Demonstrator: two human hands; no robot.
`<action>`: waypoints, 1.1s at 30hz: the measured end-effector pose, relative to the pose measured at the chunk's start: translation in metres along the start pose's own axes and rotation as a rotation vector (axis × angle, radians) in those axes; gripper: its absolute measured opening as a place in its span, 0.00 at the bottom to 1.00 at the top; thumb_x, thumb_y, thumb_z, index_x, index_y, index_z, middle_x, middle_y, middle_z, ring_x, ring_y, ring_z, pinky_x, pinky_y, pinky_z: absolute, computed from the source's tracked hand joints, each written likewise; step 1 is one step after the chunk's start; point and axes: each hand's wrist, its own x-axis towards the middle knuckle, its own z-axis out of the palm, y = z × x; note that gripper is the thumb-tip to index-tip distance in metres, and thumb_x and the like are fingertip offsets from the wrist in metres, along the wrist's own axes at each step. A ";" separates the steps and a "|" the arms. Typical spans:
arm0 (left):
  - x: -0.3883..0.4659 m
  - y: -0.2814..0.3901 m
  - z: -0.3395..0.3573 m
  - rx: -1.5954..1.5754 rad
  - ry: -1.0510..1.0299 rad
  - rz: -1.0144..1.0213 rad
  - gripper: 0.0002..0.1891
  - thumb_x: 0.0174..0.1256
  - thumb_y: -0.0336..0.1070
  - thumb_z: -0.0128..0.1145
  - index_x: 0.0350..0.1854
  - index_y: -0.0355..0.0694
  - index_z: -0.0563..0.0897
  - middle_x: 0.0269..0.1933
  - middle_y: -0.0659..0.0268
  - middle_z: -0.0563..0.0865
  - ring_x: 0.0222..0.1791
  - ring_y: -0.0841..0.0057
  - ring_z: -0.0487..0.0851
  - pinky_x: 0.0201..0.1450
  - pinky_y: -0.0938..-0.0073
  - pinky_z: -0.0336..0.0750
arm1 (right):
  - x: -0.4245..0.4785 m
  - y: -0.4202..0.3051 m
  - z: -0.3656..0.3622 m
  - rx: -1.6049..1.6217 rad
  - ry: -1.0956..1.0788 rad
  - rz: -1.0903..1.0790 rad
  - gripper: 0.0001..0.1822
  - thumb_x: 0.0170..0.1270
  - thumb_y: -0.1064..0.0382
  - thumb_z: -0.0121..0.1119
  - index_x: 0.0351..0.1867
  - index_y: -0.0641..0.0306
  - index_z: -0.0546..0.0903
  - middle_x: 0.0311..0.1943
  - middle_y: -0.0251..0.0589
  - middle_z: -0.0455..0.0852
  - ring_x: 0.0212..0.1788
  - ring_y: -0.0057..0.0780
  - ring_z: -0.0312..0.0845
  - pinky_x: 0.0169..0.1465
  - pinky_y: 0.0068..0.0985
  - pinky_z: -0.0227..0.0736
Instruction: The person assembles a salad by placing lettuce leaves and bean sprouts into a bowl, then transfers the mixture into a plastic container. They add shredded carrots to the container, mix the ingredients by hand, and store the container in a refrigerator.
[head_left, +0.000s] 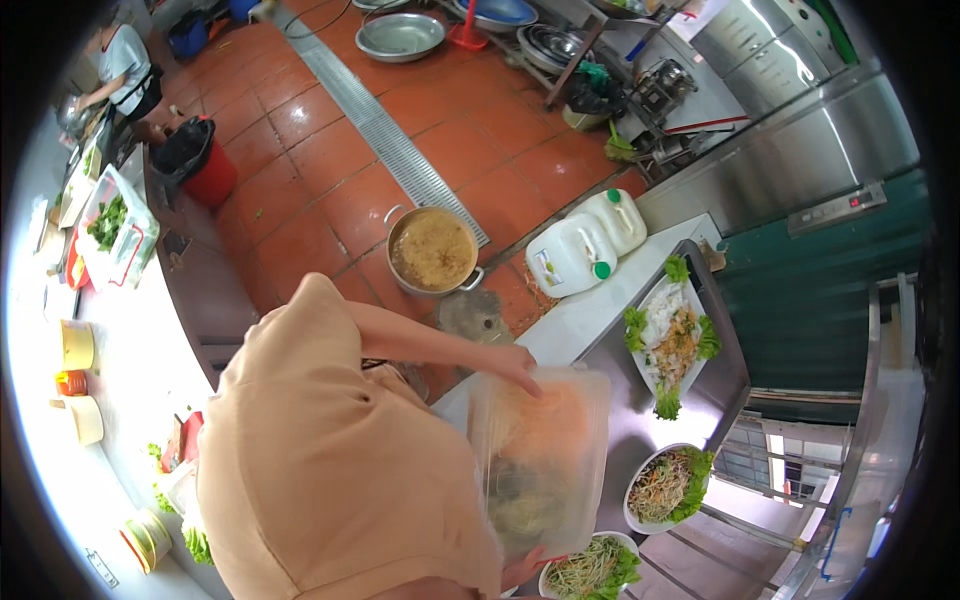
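Note:
My left hand (516, 367) grips the far-left end of a translucent lidded plastic container (544, 461), its fingers over the lid's edge. At the opposite end, partly hidden beneath it, my right hand (525, 568) holds the same container. Through the cloudy plastic I make out orange shreds and something green. The container is over the edge of a stainless steel table (622, 442). Beyond it stand a bowl of mixed shredded salad (661, 487) and a bowl of pale green shreds (592, 568), both with lettuce. A white plate (670, 341) carries white and orange-brown food with lettuce at its corners.
A large pot of brown liquid (433, 250) sits on the tiled floor beside the drain grate (390, 131). White plastic jugs (574, 255) stand near the table. Behind me is a white counter (135, 352) with tubs and greens. A co-worker (131, 71) stands farther off.

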 end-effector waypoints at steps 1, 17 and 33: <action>-0.024 -0.012 -0.015 -0.012 0.031 -0.040 0.39 0.46 0.69 0.60 0.43 0.31 0.82 0.41 0.51 0.85 0.42 0.64 0.83 0.46 0.64 0.75 | -0.008 -0.009 0.012 -0.033 -0.013 -0.018 0.28 0.64 0.56 0.54 0.62 0.65 0.66 0.55 0.46 0.73 0.51 0.38 0.72 0.53 0.31 0.69; -0.381 -0.206 -0.248 -0.598 0.947 -0.551 0.31 0.49 0.58 0.61 0.48 0.35 0.81 0.42 0.54 0.85 0.45 0.66 0.83 0.49 0.66 0.75 | -0.118 -0.034 0.469 -0.171 -0.899 -0.102 0.24 0.61 0.68 0.58 0.58 0.69 0.67 0.51 0.45 0.77 0.49 0.35 0.75 0.51 0.30 0.71; -0.507 -0.364 -0.485 -1.117 1.541 -0.307 0.23 0.55 0.39 0.64 0.49 0.29 0.77 0.40 0.59 0.84 0.38 0.74 0.83 0.43 0.72 0.77 | -0.303 -0.039 0.930 -0.400 -1.378 -0.159 0.22 0.59 0.66 0.61 0.54 0.68 0.70 0.46 0.42 0.79 0.45 0.31 0.76 0.48 0.29 0.71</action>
